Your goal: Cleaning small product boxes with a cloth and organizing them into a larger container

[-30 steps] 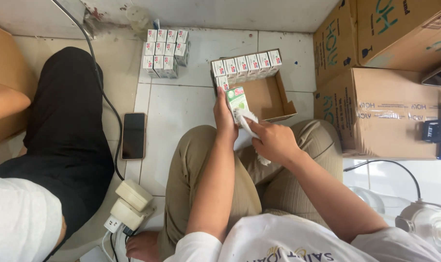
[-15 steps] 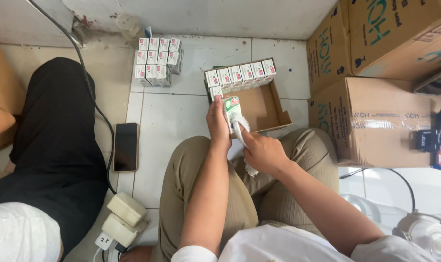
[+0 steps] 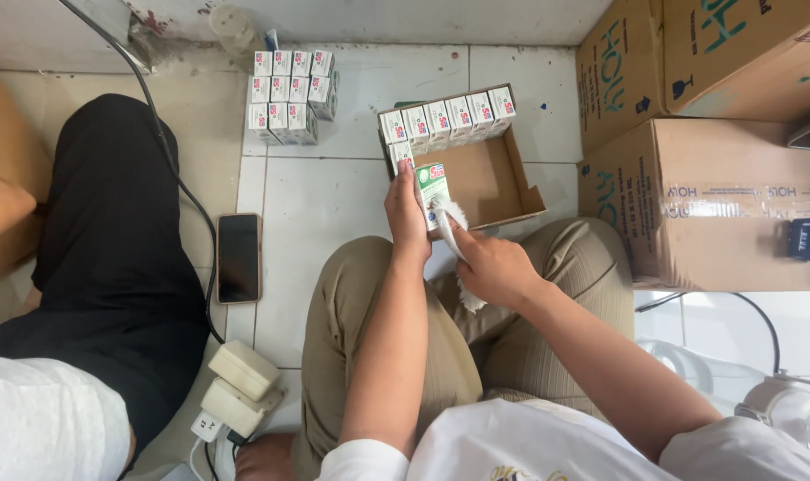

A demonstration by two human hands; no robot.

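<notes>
My left hand (image 3: 407,214) is wrapped around a small green-and-white carton (image 3: 431,184), fingers closed on its left edge, holding it upright just above my knee. My right hand (image 3: 492,264) is closed on a white cloth (image 3: 449,223), pinching it between thumb and fingers and pressing it flat against the lower right corner of the carton's face (the loose tail of the cloth hangs down below my palm, over my thigh).

The carton sits right in front of a shallow cardboard tray (image 3: 489,178) on the white tiled floor (image 3: 325,205). Along the tray's far wall runs a row of small white cartons (image 3: 449,120) with red and blue marks, standing side by side, and one more of them stands at the left end just behind the carton I'm holding. The rest of the tray floor is bare brown card.

Farther back on the left, near the wall, a stack of the same small cartons (image 3: 284,96) stands on the tile, well apart from the tray. A dark phone (image 3: 238,258) lies flat on the floor to my left, beside a black cable (image 3: 178,183) that runs down to a white power strip with plugs (image 3: 240,385). Another person in black trousers (image 3: 111,249) sits on my left. Big brown cardboard boxes (image 3: 708,200) are piled to my right, close to my knee.
</notes>
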